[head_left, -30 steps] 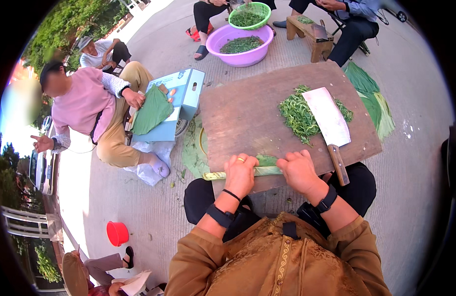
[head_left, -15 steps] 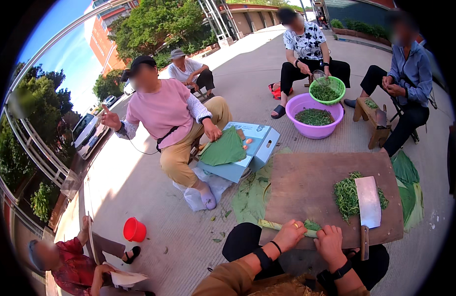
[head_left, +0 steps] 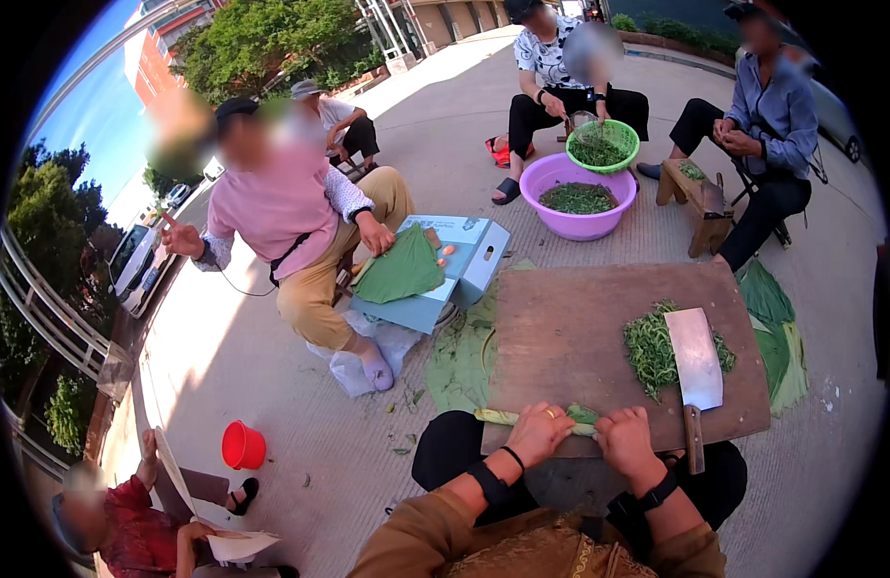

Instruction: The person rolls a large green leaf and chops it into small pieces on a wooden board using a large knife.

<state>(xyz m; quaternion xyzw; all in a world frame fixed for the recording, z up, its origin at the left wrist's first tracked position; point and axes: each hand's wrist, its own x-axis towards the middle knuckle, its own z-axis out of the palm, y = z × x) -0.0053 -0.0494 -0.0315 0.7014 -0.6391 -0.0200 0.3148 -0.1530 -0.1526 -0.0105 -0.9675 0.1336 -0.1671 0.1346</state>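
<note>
A wooden board rests across my knees. My left hand is closed on a pale green rolled leaf along the board's near edge. My right hand grips the same roll at its right, fingers curled. A darker green part of the leaf shows between both hands. On the board's right half lie a pile of chopped greens and, partly over it, a cleaver, its wooden handle pointing toward me beside my right hand.
Several people sit around on low seats. Ahead are a purple basin with greens, a green colander and a wooden bench. A blue cardboard box bears leaves. Leaf sheets lie beside the board; a red bucket stands lower left.
My head has tilted up since a second ago, bringing more people and surroundings into view, then shifted slightly again. Both my hands remain gripped on the rolled leaf.
</note>
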